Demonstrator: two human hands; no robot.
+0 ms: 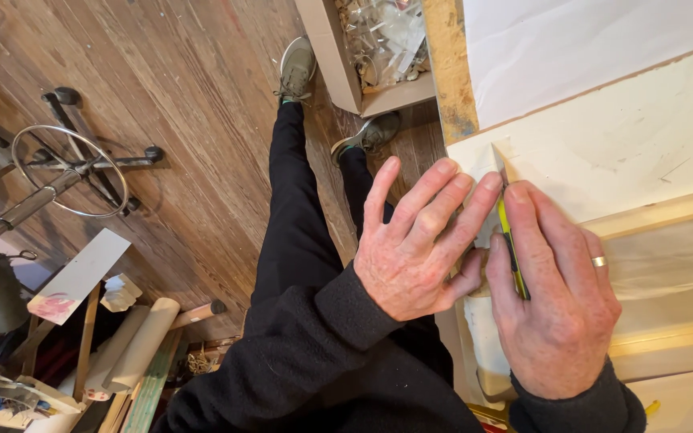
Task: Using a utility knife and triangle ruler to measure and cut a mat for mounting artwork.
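My left hand [415, 244] lies flat with fingers spread, its fingertips pressing on the corner of a pale cream sheet [627, 140] at the edge of the work surface. My right hand [551, 297], with a ring on one finger, grips a yellow-green pencil [511, 248] whose tip touches the sheet right beside the left fingertips. A small raised fold or corner of the sheet [497, 154] stands just above the pencil tip. Both arms wear black sleeves.
A light wooden frame [667, 212] runs under my right hand. A cardboard box with clear plastic wrap [378, 44] sits on the wooden floor by my shoes. A stool's wheeled base [74, 168] stands at left. Paper rolls and boards [134, 345] lie at lower left.
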